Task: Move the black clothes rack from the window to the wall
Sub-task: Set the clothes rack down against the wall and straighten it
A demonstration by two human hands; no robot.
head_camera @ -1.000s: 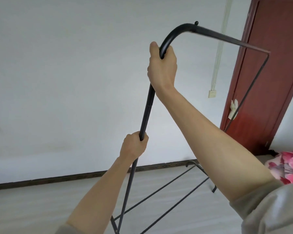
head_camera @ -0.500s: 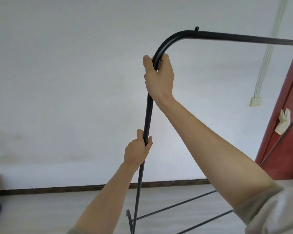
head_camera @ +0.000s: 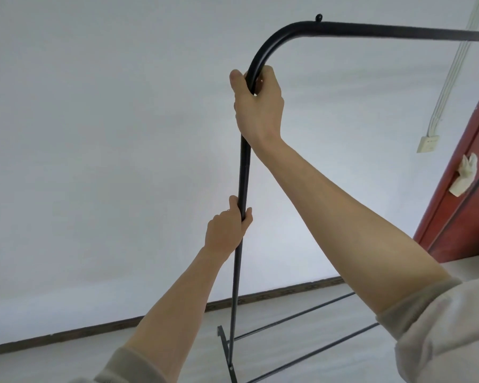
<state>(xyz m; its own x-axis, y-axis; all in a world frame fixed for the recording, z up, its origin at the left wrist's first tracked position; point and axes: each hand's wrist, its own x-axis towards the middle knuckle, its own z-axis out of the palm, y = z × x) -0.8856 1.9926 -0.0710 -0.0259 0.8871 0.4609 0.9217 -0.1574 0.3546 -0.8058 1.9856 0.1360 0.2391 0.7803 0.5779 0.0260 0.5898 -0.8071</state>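
The black clothes rack [head_camera: 243, 178] is a thin metal frame with a curved top corner, a long top bar running right and two low rails near the floor. It stands in front of the white wall [head_camera: 94, 161]. My right hand [head_camera: 257, 106] grips the upright post just below the bend. Lower on the same post, my left hand [head_camera: 227, 230] is closed around it at about mid height. The rack's far right end is out of view.
A red-brown door [head_camera: 470, 205] with a pale cloth on its handle [head_camera: 463, 175] is at the right. A wall switch [head_camera: 427, 143] with a cable duct hangs beside it. A dark skirting board [head_camera: 122, 324] runs along the pale floor.
The view has swung left, so the door has slid toward the right edge and the rack's top bar now runs out of frame. Both hands keep their grip on the post.
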